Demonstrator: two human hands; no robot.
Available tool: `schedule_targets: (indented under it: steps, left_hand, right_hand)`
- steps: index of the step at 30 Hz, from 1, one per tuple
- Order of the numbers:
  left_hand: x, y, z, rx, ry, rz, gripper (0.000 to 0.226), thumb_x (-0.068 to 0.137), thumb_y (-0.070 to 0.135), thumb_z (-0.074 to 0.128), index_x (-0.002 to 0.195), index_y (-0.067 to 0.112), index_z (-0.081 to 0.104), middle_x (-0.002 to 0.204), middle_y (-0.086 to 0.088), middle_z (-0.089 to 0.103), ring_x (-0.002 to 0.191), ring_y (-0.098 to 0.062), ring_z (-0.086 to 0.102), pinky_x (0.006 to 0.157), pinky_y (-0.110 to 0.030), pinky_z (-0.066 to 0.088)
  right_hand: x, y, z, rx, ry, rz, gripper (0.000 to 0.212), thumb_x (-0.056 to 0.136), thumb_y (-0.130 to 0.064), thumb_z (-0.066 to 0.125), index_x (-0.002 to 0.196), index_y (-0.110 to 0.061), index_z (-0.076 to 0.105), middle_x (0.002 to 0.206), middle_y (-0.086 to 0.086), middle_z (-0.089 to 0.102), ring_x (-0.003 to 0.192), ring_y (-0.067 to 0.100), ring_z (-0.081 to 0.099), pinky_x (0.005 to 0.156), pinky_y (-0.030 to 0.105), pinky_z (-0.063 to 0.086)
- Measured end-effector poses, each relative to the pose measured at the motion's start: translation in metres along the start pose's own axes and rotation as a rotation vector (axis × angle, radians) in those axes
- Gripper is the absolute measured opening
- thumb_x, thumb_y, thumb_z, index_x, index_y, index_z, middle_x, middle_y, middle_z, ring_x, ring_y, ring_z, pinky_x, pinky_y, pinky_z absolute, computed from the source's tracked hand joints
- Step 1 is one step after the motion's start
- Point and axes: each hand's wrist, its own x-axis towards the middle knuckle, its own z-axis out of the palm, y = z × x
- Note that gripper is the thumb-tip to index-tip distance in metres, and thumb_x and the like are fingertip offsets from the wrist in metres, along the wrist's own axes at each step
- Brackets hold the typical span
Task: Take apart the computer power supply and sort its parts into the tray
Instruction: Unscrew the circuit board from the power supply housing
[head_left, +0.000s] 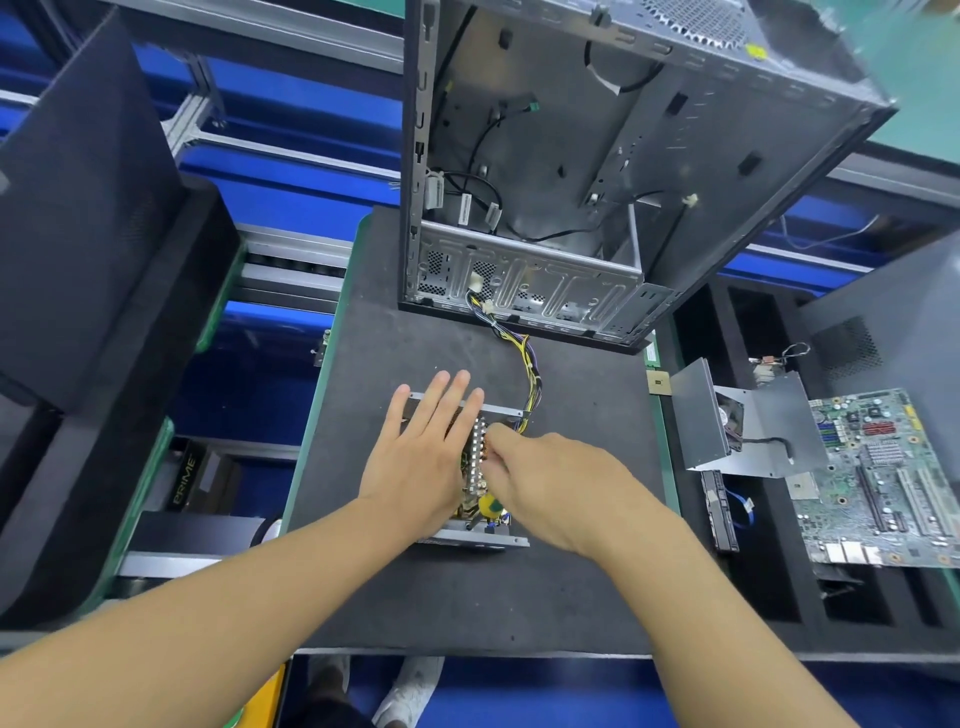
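Yellow-and-black cable bundle (531, 364), green motherboard (878, 467)

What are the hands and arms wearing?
Nothing. Both hands, left and right, are bare: no gloves, rings or watch show. The forearms are bare too, with no sleeves reaching into view.

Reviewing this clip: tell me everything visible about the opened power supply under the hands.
The power supply lies on the dark mat with its cover off, showing a metal base frame, a silver finned heatsink, copper-coloured coils and a yellow part near its front edge. A bundle of yellow and black wires runs from its far right corner up to the computer case. The left hand lies flat and open on its left side; the right hand reaches its fingers into the middle, grip unclear.
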Motion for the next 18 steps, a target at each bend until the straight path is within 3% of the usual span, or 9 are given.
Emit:
schedule_targets:
  steps: [4,6,11,13,15,18]
  left_hand:
    - [0.000,0.001,0.004,-0.031,-0.021,-0.022,0.083,0.094,0.041,0.043,0.160,0.015,-0.001,0.168,-0.006,-0.007,0.154,-0.024,-0.007,0.122,-0.053,0.004]
    - [0.001,0.001,0.005,-0.035,-0.028,-0.031,0.082,0.095,0.042,0.042,0.160,0.016,-0.001,0.168,-0.004,-0.007,0.154,-0.023,-0.008,0.122,-0.052,0.003]
    - [0.000,0.000,0.004,-0.054,-0.002,-0.036,0.080,0.091,0.030,0.042,0.160,0.018,0.003,0.168,-0.001,-0.001,0.155,-0.020,-0.004,0.121,-0.051,0.002]
    - [0.000,0.000,0.005,-0.051,-0.005,-0.036,0.083,0.091,0.032,0.044,0.160,0.019,-0.002,0.168,0.001,-0.005,0.154,-0.019,-0.009,0.121,-0.050,-0.001]
    - [0.000,0.001,0.004,-0.061,-0.005,-0.044,0.080,0.094,0.033,0.041,0.160,0.020,-0.003,0.168,0.001,-0.005,0.154,-0.019,-0.009,0.122,-0.050,-0.002]
    - [0.000,0.001,0.004,-0.067,0.006,-0.053,0.077,0.096,0.034,0.043,0.160,0.020,0.003,0.168,0.002,0.000,0.155,-0.019,-0.005,0.122,-0.050,0.000]
  right_hand:
    - [0.001,0.005,-0.007,0.133,-0.141,-0.099,0.013,0.097,-0.035,0.049,0.107,-0.029,0.054,0.097,-0.004,0.047,0.093,0.021,0.050,0.086,0.039,0.046]
    - [0.001,0.007,-0.008,0.128,-0.163,-0.103,0.015,0.096,-0.035,0.051,0.109,-0.030,0.055,0.101,-0.004,0.046,0.095,0.020,0.049,0.090,0.039,0.046]
    - [0.000,0.010,-0.006,0.084,-0.142,-0.017,0.021,0.096,-0.040,0.045,0.108,-0.023,0.042,0.102,-0.001,0.050,0.089,0.026,0.050,0.081,0.042,0.047]
    - [-0.002,0.012,-0.005,0.031,-0.111,0.031,0.035,0.097,-0.055,0.035,0.107,-0.022,0.041,0.090,-0.004,0.052,0.085,0.027,0.052,0.073,0.041,0.044]
    - [-0.002,0.012,-0.003,0.024,-0.081,0.070,0.053,0.096,-0.069,0.020,0.108,-0.022,0.042,0.092,-0.004,0.056,0.085,0.027,0.051,0.073,0.042,0.042]
    - [0.001,0.011,0.000,-0.018,-0.017,0.091,0.049,0.099,-0.065,0.019,0.108,-0.022,0.043,0.100,0.004,0.058,0.089,0.030,0.052,0.073,0.041,0.040]
